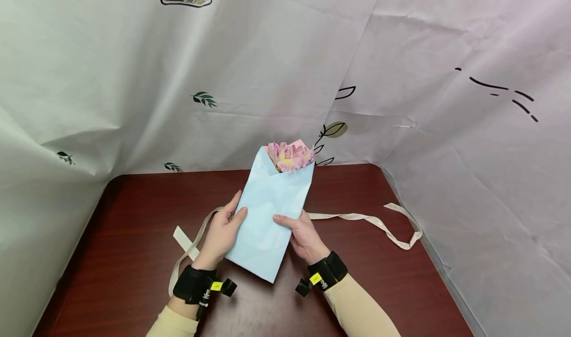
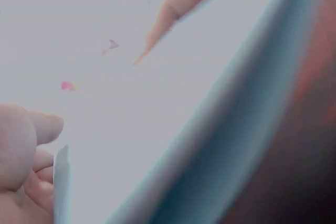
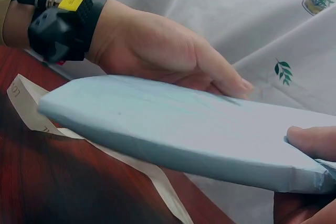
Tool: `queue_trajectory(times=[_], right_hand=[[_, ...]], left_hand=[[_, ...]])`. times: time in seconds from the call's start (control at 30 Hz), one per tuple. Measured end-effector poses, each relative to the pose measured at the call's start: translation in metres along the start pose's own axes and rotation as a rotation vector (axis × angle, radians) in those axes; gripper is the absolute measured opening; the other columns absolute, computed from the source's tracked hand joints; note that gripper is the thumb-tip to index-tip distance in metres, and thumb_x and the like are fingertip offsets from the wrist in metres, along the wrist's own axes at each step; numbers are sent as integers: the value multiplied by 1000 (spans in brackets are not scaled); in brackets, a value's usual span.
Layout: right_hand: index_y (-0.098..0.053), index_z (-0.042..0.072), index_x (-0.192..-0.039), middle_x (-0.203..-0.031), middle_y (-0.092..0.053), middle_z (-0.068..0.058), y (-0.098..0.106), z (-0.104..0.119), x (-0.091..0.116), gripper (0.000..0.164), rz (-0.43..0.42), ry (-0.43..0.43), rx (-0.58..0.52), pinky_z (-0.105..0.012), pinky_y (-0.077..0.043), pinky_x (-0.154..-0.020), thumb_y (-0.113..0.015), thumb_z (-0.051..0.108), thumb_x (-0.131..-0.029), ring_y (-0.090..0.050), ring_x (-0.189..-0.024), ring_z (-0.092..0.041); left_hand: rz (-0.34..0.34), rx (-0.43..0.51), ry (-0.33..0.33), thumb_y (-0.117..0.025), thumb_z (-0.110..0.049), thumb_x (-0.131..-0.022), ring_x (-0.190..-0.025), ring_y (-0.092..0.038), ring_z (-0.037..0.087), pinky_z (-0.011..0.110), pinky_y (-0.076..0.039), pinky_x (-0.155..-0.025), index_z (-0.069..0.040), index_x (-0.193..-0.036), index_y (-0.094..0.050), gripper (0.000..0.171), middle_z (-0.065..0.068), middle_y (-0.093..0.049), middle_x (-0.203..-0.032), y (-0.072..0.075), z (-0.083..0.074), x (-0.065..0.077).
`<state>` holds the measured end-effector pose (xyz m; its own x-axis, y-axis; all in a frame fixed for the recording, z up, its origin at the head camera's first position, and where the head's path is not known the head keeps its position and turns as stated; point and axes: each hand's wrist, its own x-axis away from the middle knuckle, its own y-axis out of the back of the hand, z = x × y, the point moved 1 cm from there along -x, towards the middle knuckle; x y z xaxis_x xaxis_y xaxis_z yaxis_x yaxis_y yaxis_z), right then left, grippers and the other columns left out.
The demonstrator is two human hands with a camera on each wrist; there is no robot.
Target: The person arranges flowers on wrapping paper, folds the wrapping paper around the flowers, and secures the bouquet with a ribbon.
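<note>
A bouquet wrapped in light blue paper [image 1: 267, 213] is held up, tilted, above the table. Pink and yellow flowers [image 1: 290, 157] show at the wrap's open upper end. My left hand [image 1: 223, 233] holds the wrap's left edge, its thumb on the front face. On the opposite edge, my right hand [image 1: 305, 235] grips the paper, thumb across the front and the other fingers behind, mostly hidden. The right wrist view shows the wrap [image 3: 173, 124] from its side, between the left hand [image 3: 163, 51] and the right thumb [image 3: 315, 142].
A cream ribbon [image 1: 374, 221] lies across the dark red table [image 1: 134, 257], running behind the bouquet and out to both sides. One ribbon end curls at the table's right, the other by the left wrist. White printed cloth [image 1: 267, 54] hangs behind and at the sides.
</note>
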<state>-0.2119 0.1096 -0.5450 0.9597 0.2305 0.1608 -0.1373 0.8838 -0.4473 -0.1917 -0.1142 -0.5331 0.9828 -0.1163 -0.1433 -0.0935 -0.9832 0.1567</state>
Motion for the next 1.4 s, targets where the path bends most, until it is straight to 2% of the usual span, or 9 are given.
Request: queue_trajectory(times=[0.13, 0.23, 0.4, 0.5, 0.67, 0.77, 1.0, 1.23, 1.4], right_hand=[[-55, 9, -136, -125, -67, -6, 4, 3, 0, 46, -8, 4, 3, -35, -55, -96, -74, -3, -96, -69, -114, -21], [-55, 9, -135, -123, -67, -5, 7, 5, -1, 45, -7, 4, 0, -35, -57, -93, -73, -4, -96, -70, -112, -21], [-54, 10, -137, -123, -66, -4, 9, 7, -1, 48, -27, 8, -9, -35, -58, -91, -73, -4, -96, -71, -110, -21], [-54, 10, -139, -123, -66, -5, 11, 7, -3, 50, -54, 19, -10, -35, -58, -91, -74, -4, -96, -70, -109, -21], [-55, 9, -139, -121, -66, -6, 14, 7, -6, 50, -93, 28, 3, -35, -58, -88, -74, -4, -96, -70, -106, -21], [-55, 9, -140, -121, -66, -7, 14, 7, -6, 49, -99, 29, 7, -35, -58, -87, -74, -3, -96, -71, -105, -22], [-55, 9, -141, -122, -65, -8, 15, 7, -6, 49, -101, 25, 1, -36, -60, -86, -74, -3, -97, -71, -105, -22], [-54, 10, -146, -125, -66, -8, 22, 3, -12, 53, -105, 9, 13, -36, -59, -87, -74, 0, -98, -72, -107, -22], [-52, 11, -149, -125, -66, -9, 31, 0, -21, 54, -90, -15, 71, -36, -59, -86, -74, 4, -100, -71, -106, -23]], left_hand=[[106, 288, 71, -51, -17, -116, -124, -67, 18, 27, -56, -95, -9, -170, -27, 60, 19, -52, -158, 4, 3, 2], [173, 422, 85, -47, -13, -116, -127, -65, 15, 29, -56, -98, -7, -171, -22, 60, 23, -48, -161, 2, 7, 6], [223, 520, 102, -48, -8, -115, -117, -72, 18, 34, -60, -92, -1, -170, -21, 61, 21, -56, -154, -5, 13, 17], [284, 576, 72, -49, -2, -113, -115, -73, 21, 37, -61, -89, 0, -170, -19, 64, 17, -60, -151, -9, 16, 24], [401, 705, -21, -46, 13, -107, -133, -63, 22, 34, -57, -100, 0, -171, -6, 76, 16, -48, -162, -14, 22, 33], [448, 767, -44, -42, 19, -104, -141, -55, 22, 33, -52, -106, 0, -171, -1, 81, 16, -40, -168, -17, 27, 37], [452, 828, -12, -40, 21, -102, -143, -53, 21, 34, -50, -110, 0, -170, -3, 81, 13, -41, -167, -24, 36, 45], [451, 911, -5, -34, 21, -103, -145, -50, 20, 36, -47, -113, 1, -169, 5, 79, 7, -40, -167, -34, 45, 51], [436, 940, 58, -30, 18, -106, -147, -46, 19, 37, -43, -116, -1, -170, 7, 76, 9, -33, -171, -38, 53, 49]])
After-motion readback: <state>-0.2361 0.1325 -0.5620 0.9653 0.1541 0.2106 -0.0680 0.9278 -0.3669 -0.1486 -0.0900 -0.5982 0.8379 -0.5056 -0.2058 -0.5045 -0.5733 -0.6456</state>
